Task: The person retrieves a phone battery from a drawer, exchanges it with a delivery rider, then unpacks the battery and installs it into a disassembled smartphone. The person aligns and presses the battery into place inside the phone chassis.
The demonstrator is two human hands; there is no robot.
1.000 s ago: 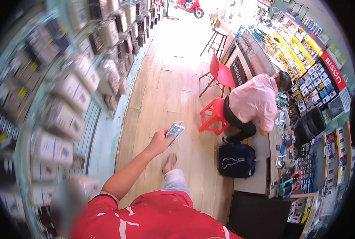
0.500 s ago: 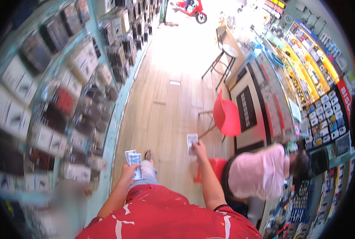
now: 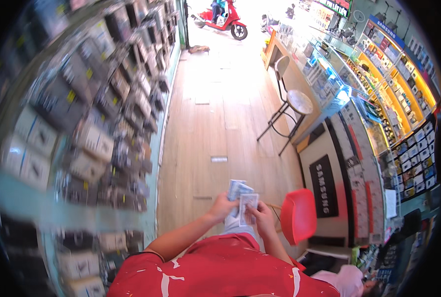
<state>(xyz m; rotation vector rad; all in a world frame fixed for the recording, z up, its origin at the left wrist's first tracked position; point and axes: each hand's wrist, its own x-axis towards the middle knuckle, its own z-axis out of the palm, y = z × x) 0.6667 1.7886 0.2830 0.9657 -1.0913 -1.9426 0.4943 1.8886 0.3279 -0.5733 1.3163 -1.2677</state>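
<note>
Two or more bluish banknotes (image 3: pixel 236 187), fanned a little, are gripped in my left hand (image 3: pixel 222 206) in front of my body. A paler grey-white banknote (image 3: pixel 249 199) is pinched between the thumb and fingers of my right hand (image 3: pixel 262 216). Both hands are close together, and the right-hand note overlaps the lower part of the left-hand notes. My fingers cover parts of the notes, so their exact number is hidden.
Packaged accessories (image 3: pixel 84 143) hang along the left wall. On the right stand a red chair (image 3: pixel 300 216), a bar stool (image 3: pixel 300 102) and a glass display counter (image 3: pixel 342 74). A person in pink (image 3: pixel 340 278) is at the lower right. A red scooter (image 3: pixel 225 20) is outside the doorway.
My hands, apart before, have come together with their notes. The aisle, chair and stool have shifted nearer in view, and the person in pink now sits lower at the edge.
</note>
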